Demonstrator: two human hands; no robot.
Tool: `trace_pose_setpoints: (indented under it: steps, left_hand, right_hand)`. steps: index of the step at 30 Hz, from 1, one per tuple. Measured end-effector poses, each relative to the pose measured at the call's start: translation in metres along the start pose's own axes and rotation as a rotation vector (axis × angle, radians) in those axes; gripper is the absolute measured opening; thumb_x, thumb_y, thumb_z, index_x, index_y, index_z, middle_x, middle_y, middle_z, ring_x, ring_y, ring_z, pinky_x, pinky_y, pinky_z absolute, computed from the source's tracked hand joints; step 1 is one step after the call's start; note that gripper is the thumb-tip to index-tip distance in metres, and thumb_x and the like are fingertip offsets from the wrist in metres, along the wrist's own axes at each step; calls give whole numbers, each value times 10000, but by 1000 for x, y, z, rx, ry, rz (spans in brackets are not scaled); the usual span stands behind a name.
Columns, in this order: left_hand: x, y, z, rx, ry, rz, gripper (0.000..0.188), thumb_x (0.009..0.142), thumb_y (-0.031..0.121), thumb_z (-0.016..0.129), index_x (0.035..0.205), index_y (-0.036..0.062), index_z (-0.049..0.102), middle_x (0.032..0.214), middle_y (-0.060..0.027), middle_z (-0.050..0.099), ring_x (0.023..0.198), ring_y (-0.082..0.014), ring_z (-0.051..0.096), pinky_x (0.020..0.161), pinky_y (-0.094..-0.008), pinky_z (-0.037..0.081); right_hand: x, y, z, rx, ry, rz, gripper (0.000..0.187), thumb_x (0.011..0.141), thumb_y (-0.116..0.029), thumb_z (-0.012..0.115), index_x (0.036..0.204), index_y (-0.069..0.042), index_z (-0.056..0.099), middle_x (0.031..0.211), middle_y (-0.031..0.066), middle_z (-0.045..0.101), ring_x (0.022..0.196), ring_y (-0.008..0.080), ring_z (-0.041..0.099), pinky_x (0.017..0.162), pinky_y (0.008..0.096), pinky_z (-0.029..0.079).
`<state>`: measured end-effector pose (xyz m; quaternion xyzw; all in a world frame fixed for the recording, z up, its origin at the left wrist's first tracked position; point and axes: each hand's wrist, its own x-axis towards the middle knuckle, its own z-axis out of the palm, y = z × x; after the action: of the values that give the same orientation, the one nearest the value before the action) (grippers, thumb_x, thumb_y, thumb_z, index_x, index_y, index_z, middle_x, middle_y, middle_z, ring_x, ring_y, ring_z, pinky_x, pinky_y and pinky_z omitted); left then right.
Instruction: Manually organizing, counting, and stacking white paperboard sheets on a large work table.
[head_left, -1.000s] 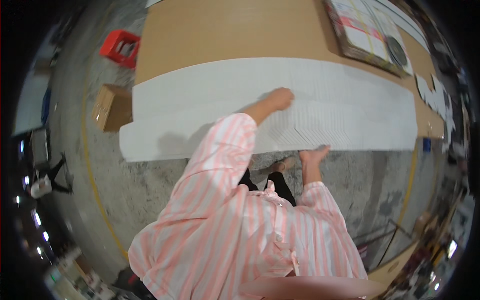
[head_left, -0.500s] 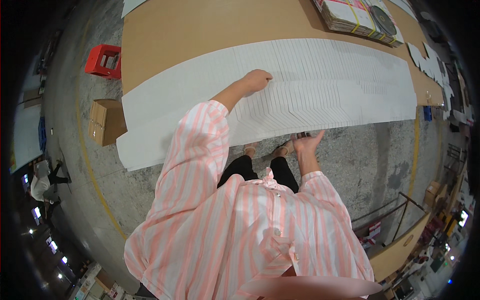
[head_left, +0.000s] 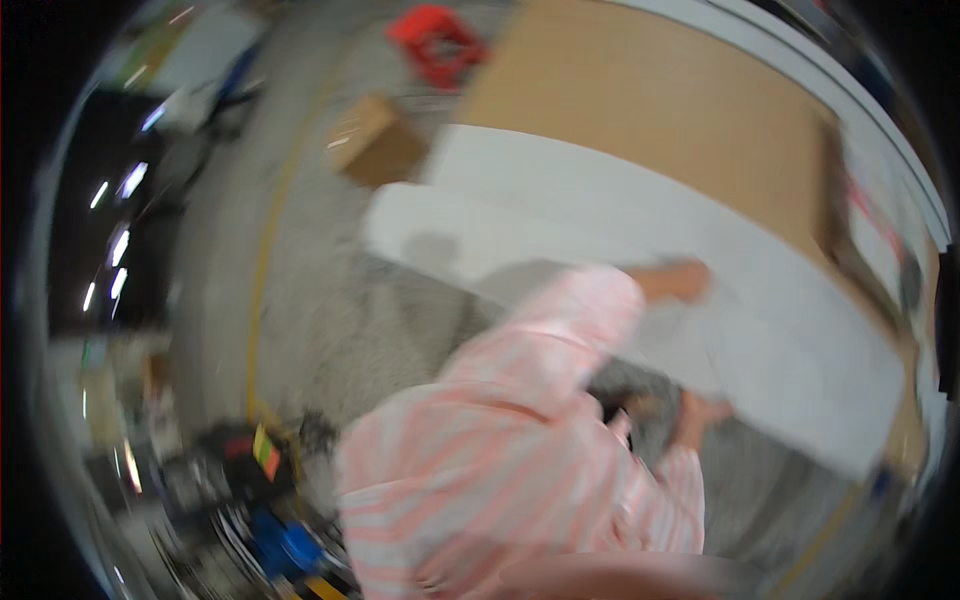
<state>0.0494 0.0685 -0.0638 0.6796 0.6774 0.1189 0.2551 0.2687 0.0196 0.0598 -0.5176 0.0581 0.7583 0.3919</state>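
Note:
A long overlapping row of white sheets point(head_left: 800, 320) lies across a brown tabletop point(head_left: 650, 95) in front of me. On top of the sheets rests my left hand point(head_left: 684, 281), which looks curled, though motion smears its fingers. My right hand point(head_left: 704, 408) is at the near edge of the sheets, its fingers blurred too. Whether either hand grips a sheet cannot be made out. The lines between the sheets are mostly lost in the blur.
Left of the table, on the grey floor, stand a red plastic stool or crate point(head_left: 437, 45) and a brown cardboard box point(head_left: 378, 145). A strapped stack point(head_left: 875, 225) sits at the table's far right. Blurred clutter point(head_left: 270, 530) fills the lower left.
My view has swung to the left and tilted, so the table and sheets now appear further right and slanted. Both hands stay by the sheets. The picture has become blurred.

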Motion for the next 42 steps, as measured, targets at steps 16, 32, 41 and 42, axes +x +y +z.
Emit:
trace_pose_setpoints:
  steps: [16, 32, 41, 42]
  left_hand:
    - [-3, 59, -45, -96, -4, -153, 193, 655, 88, 533, 775, 4, 659, 920, -143, 598, 920, -303, 533, 775, -398, 440]
    - [-3, 59, -31, 29, 199, -96, 186, 649, 135, 537, 746, 40, 665, 861, -134, 620, 852, -311, 567, 704, -413, 474]
    - [-23, 43, -50, -83, 222, -142, 188, 666, 118, 523, 766, 18, 647, 863, -132, 608, 873, -301, 551, 762, -396, 448]
    - [-31, 35, -52, 8, 271, -163, 176, 678, 115, 524, 757, 17, 647, 893, -132, 600, 892, -294, 539, 765, -389, 447]
  right_hand:
    - [31, -4, -39, 100, -239, -110, 989, 678, -687, 458, 1348, -16, 174, 1391, 165, 194, 1283, 337, 171, 1004, 555, 132]
    - [38, -15, -53, 126, -87, -21, 1094, 630, -757, 461, 1349, 9, 155, 1402, 176, 175, 1291, 331, 180, 1006, 550, 154]
    - [37, -7, -78, 31, 137, 19, 1086, 602, -717, 537, 1342, 1, 196, 1395, 186, 198, 1284, 317, 209, 1005, 523, 189]
    - [33, 0, -74, 30, 132, 22, 1086, 602, -717, 537, 1342, 1, 196, 1395, 186, 198, 1284, 317, 209, 1005, 523, 189]
